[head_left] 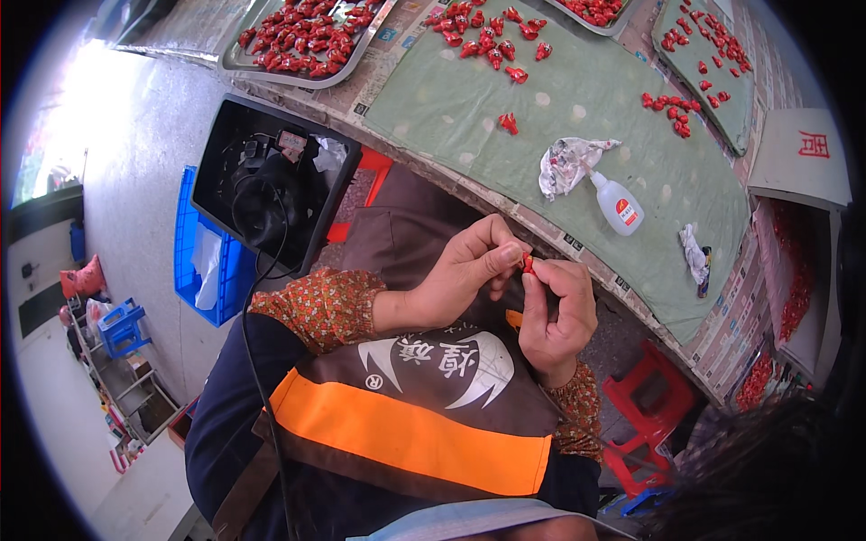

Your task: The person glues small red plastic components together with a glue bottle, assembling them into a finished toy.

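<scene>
A small red piece (528, 262) is pinched between the fingertips of both my hands, in front of my apron and just off the table's near edge. My left hand (471, 270) grips it from the left with thumb and forefinger. From the right, my right hand (561, 316) closes on it the same way. The fingers cover most of the piece, so its exact kind cannot be made out. On the green cloth (433, 117) beyond lie several similar glossy red pieces (487, 41), with a single one (508, 123) lying apart.
A squeeze bottle (619, 206) lies beside a crumpled rag (570, 167) on the cloth; a smaller wrapped item (695, 257) lies farther right. A metal tray (338, 79) holds many red pieces. Left of me are a black bin (216, 180) and blue crate (185, 243); red stools (645, 397) stand right.
</scene>
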